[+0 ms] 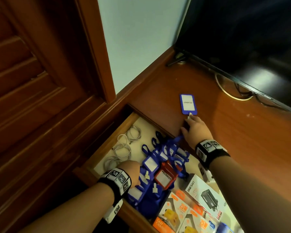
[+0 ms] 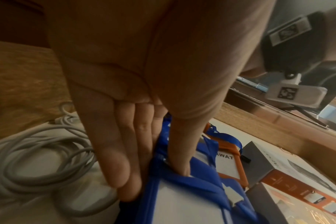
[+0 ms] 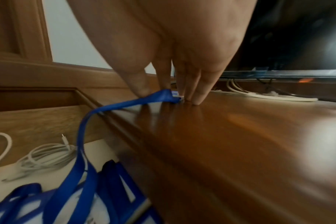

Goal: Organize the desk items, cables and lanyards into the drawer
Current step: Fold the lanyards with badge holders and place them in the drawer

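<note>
Last blue badge holder (image 1: 188, 104) is flat on the desktop (image 1: 242, 135), at about 1 o'clock from the open drawer (image 1: 107, 140), well apart from the TV (image 1: 242, 39). Its long axis runs roughly 11 to 5 o'clock in the head view; clip end at 5, toward the person, printed face up.

Right hand (image 1: 194, 130) sits at that clip end. In the right wrist view the thumb and fingertips (image 3: 197, 100) close narrow on the clip and the blue strap (image 3: 121, 106), other fingertips on the wood. The strap runs off the desk edge and down into the drawer's lanyard pile (image 1: 163, 165).

Left hand (image 2: 136, 136) is in the drawer, fingers straight and flat beside a blue holder, thumb tucked under a strap; I read it as pinning the pile. Coiled white cables (image 1: 123, 148) lie at 9 o'clock of it.

Risks, as I judge them:
- Strap is already mixed into the pile, so a pull could drag other lanyards out or knot them.
- Strap bends over the desk edge and may catch there.
- Grip is on the small clip only; the holder could swing or slip off.
- The pile could spill onto the cables or the product boxes (image 1: 200, 207).
</note>
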`<state>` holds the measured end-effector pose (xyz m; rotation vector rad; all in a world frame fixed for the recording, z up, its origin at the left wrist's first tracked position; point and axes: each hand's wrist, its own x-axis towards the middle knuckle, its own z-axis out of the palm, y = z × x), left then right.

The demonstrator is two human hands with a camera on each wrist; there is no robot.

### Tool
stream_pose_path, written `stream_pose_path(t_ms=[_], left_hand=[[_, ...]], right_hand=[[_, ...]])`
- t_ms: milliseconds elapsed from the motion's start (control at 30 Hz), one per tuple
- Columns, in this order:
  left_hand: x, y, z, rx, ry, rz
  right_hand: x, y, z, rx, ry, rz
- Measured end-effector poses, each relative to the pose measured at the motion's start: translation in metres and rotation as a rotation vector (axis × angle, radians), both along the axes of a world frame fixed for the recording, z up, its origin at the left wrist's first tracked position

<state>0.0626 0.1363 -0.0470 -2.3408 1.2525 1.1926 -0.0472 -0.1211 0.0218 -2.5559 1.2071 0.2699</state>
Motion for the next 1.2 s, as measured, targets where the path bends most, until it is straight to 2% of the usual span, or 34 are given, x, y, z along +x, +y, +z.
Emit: stream_pose_path(t_ms=[100,200,367,533,633,833,900,967,1033,1100,1200], left_hand=[[0.001,0.000,0.006,-0.005,-0.012,-0.006],[0.000,0.000,0.008,0.001,-0.013,-0.075],[-0.007,0.007,0.009,0.072,-0.109,-0.219],[-0.013,0.010,0.016,0.081,-0.112,-0.249],[-0.013,0.009,0.022,0.101,-0.079,-0.208],[-0.006,0.008,0.042,0.143,-0.058,-0.200],[-0.001,0.004,0.060,0.091,-0.105,-0.175],[0.002,-0.007,0.086,-0.075,-0.120,-0.111],[-0.003,-0.022,0.120,-0.338,0.011,0.002],[-0.019,-0.041,0.161,-0.538,0.282,0.025],[-0.050,-0.072,0.207,-0.672,0.665,-0.016]], right_hand=[[-0.033,0.009,-0.005,-0.029,-0.143,-0.126],[-0.064,0.014,0.001,0.017,-0.147,-0.306],[-0.104,0.012,0.012,0.145,-0.146,-0.491],[-0.133,0.025,0.033,0.319,-0.461,-0.670],[-0.141,0.032,0.054,0.299,-0.576,-0.639],[-0.146,0.055,0.108,0.275,-0.700,-0.451],[-0.147,0.060,0.124,0.301,-0.731,-0.395],[-0.149,0.065,0.142,0.317,-0.755,-0.340],[-0.149,0.069,0.160,0.330,-0.779,-0.281],[-0.148,0.073,0.179,0.354,-0.815,-0.205],[-0.147,0.075,0.207,0.315,-0.873,-0.075]])
